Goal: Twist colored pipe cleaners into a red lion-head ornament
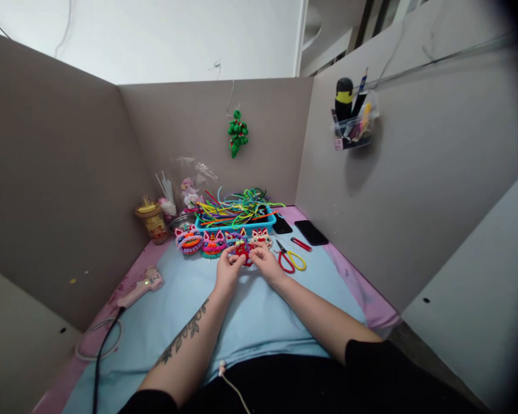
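Observation:
My left hand (228,269) and my right hand (266,264) meet over the middle of the table. Between their fingertips is a small red pipe-cleaner piece (243,251), gripped from both sides. A purple strand arcs just above it; whether it belongs to the piece I cannot tell. Right behind the hands stands a row of several fuzzy animal faces, among them a pink-and-orange one (189,240), a red-horned one (214,244) and a white-and-red one (261,237). My fingers partly cover the row.
A blue basket (237,226) heaped with pipe cleaners (242,207) stands behind. Scissors (291,259), a red cutter (301,244) and a dark phone (311,232) lie right. Left are a corded glue gun (141,286), a cup (152,221) and a metal bowl (182,223). Grey partitions (216,121) enclose the table.

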Available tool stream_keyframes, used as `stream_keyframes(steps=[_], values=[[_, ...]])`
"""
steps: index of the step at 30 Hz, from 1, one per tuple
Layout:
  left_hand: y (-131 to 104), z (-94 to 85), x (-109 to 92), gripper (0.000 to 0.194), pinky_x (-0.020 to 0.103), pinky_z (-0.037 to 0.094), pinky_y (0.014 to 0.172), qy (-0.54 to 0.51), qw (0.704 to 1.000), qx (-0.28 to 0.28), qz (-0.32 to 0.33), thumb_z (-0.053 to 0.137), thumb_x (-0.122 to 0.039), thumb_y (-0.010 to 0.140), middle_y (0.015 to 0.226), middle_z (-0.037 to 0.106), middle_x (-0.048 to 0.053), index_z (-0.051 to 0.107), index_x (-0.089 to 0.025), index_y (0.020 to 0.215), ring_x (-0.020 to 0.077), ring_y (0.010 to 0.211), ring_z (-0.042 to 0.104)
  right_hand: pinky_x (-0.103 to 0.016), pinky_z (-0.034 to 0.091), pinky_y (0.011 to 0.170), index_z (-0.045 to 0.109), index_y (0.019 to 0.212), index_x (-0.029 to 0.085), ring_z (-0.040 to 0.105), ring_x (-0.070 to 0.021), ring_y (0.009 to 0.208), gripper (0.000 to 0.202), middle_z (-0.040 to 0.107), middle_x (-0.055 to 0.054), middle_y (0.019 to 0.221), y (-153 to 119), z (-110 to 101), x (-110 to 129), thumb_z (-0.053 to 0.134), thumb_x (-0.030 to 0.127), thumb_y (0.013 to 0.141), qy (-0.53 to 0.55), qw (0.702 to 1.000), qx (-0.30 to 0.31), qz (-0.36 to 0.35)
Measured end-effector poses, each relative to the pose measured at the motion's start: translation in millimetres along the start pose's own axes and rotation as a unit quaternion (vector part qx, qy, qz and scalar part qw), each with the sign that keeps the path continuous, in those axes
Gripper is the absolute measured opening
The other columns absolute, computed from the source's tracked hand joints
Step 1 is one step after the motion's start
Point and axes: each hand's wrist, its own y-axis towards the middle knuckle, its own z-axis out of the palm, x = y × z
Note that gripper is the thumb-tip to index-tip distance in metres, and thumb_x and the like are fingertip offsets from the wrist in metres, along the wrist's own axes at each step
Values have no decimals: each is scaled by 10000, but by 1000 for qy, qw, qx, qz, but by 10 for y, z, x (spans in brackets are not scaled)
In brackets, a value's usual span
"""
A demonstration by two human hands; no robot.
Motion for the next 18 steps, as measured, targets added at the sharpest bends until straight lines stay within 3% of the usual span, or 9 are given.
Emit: stream_keyframes(steps=[5, 11, 14, 18], values=[[-30, 25, -5, 558, 199, 385, 552, -4, 1000, 5, 4, 732, -351, 584, 534, 532, -73, 521, -145, 1057, 79, 504, 518, -392, 295, 1007, 576, 659, 202, 431, -224, 1131, 196, 465, -70, 1133, -23, 42, 58, 546, 361, 769, -52, 998, -32, -29], [7, -27, -45, 652, 220, 412, 607, -20, 1000, 10, -19, 764, -325, 548, 582, 566, -51, 507, -140, 1118, 90, 554, 551, -398, 298, 1017, 625, 738, 219, 441, -220, 1117, 127, 472, -64, 1112, -8, -56, 115, 605, 344, 733, -58, 996, -51, -42], [28, -42, -51, 670, 225, 413, 616, -32, 999, -14, -18, 765, -336, 543, 598, 560, -52, 499, -140, 1126, 93, 564, 556, -400, 329, 992, 649, 759, 234, 463, -217, 1055, 120, 497, -56, 1009, -31, -87, 172, 616, 345, 730, -69, 990, -96, -76], [41, -41, -48, 674, 230, 420, 641, -38, 999, -26, -5, 760, -317, 544, 578, 526, -74, 491, -147, 1139, 90, 574, 560, -401, 385, 924, 683, 709, 247, 498, -205, 928, 108, 503, -38, 870, -79, -62, 263, 637, 344, 721, -86, 987, -91, -101]])
